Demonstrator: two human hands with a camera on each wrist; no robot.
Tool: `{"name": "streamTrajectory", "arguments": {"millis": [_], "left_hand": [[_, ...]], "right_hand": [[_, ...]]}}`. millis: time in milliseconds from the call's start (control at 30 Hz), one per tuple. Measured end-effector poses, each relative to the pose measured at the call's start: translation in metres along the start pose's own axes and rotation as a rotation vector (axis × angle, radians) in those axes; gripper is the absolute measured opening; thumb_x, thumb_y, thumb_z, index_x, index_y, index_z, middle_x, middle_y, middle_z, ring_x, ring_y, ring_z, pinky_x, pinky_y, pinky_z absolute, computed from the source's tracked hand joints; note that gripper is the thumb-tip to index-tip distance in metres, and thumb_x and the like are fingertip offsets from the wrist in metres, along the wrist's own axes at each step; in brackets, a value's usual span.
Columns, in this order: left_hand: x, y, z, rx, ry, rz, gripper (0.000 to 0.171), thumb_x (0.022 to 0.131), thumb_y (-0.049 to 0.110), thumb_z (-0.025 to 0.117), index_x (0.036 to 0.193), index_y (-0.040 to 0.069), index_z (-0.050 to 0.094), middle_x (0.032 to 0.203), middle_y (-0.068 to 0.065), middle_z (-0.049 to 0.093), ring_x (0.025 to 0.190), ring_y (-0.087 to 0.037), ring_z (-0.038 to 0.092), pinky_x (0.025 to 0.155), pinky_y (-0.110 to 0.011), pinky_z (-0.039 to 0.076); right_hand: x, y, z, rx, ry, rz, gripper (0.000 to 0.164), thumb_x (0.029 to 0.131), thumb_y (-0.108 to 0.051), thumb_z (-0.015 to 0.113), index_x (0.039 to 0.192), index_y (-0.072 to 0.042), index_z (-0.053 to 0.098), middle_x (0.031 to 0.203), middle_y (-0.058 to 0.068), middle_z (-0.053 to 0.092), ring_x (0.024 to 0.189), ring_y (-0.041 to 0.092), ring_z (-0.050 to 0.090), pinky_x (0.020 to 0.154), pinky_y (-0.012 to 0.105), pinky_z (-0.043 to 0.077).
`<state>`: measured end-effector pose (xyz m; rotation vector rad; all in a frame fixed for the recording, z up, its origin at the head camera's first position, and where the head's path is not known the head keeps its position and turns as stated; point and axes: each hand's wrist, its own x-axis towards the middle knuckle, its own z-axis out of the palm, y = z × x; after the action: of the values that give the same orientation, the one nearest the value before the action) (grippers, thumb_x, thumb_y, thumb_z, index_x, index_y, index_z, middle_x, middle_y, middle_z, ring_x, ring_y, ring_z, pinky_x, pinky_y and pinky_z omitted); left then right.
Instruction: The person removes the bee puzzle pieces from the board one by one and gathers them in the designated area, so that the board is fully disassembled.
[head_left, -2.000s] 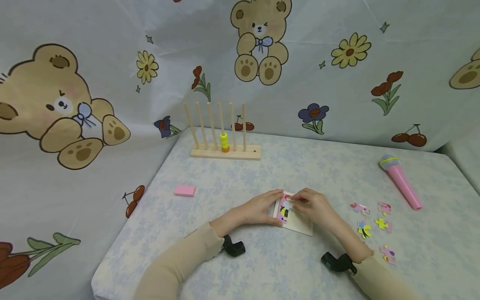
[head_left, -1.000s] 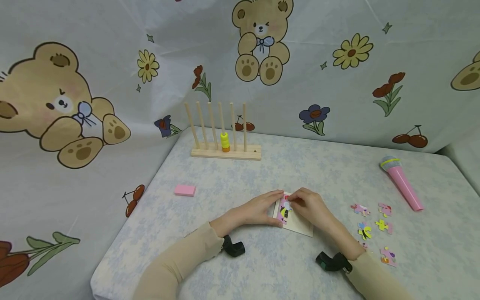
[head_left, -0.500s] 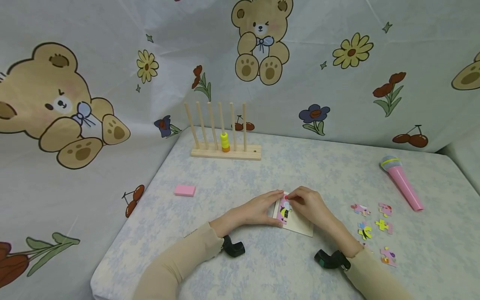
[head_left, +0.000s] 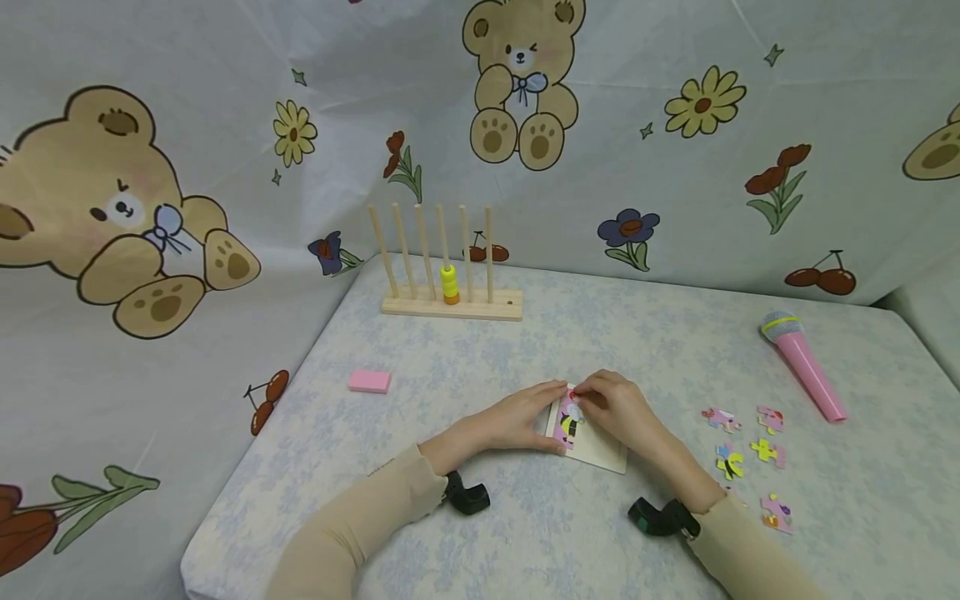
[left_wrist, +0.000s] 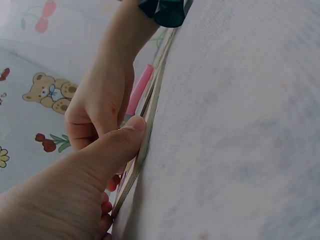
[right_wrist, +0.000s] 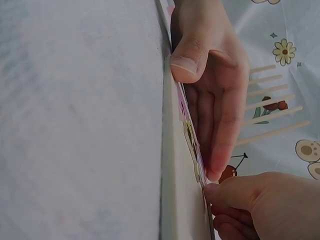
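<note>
i see the left hand point(head_left: 517, 421) gripping a thin, cream, rectangular puzzle board point(head_left: 602, 452) by its left end, thumb at the near corner and fingers at the far one. the right hand point(head_left: 621, 410) has curled fingers, its tips at the far end of the pink, yellow-and-black printed jigsaw strip point(head_left: 567, 423) along the board's left side; from my end i cannot tell whether it pinches a piece. right of the board i have loose, multicoloured jigsaw pieces point(head_left: 729, 461), and beyond them a pink toy microphone point(head_left: 808, 370).
</note>
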<state>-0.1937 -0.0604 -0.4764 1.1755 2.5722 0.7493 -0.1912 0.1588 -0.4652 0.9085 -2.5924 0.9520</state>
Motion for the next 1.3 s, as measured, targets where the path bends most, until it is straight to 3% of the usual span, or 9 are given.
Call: {"name": "streamTrajectory", "arguments": {"millis": [200,667,933,1300], "left_hand": [[0.000,0.000,0.000,-0.003,0.000,0.003,0.093,0.082,0.052,0.068,0.149,0.004,0.026,0.154,-0.005,0.022,0.140,-0.012,0.015,0.110,-0.027,0.018],[0.000,0.000,0.000,-0.012,-0.002,0.001,0.093,0.082,0.052,0.068,0.149,0.004,0.026,0.154,-0.005,0.022,0.140,-0.011,0.015,0.110,-0.027,0.018],[0.000,-0.001,0.000,-0.016,-0.010,-0.002,0.093,0.082,0.052,0.068,0.149,0.004,0.025,0.154,-0.004,0.022,0.140,-0.011,0.015,0.110,-0.027,0.018],[0.000,0.000,-0.001,-0.003,-0.004,0.010,0.092,0.082,0.051,0.068,0.148,0.003,0.027,0.154,-0.006,0.022,0.140,-0.012,0.015,0.110,-0.026,0.017]], "right_hand": [[0.002,0.002,0.001,-0.016,0.004,0.007,0.014,0.079,0.003,0.072,0.092,0.000,0.071,0.089,0.007,0.064,0.083,0.021,0.060,0.070,0.038,0.052],[0.005,0.005,-0.005,-0.017,-0.082,-0.016,0.015,0.080,0.002,0.072,0.095,-0.002,0.072,0.093,0.008,0.064,0.085,0.022,0.060,0.072,0.039,0.051],[0.004,0.006,-0.003,0.007,-0.067,-0.016,0.014,0.080,0.001,0.073,0.094,-0.002,0.072,0.092,0.007,0.064,0.084,0.020,0.060,0.070,0.038,0.052],[0.012,0.000,0.002,-0.019,-0.065,0.059,0.011,0.079,-0.009,0.076,0.086,-0.004,0.070,0.086,0.004,0.061,0.077,0.016,0.055,0.066,0.033,0.048]]}}
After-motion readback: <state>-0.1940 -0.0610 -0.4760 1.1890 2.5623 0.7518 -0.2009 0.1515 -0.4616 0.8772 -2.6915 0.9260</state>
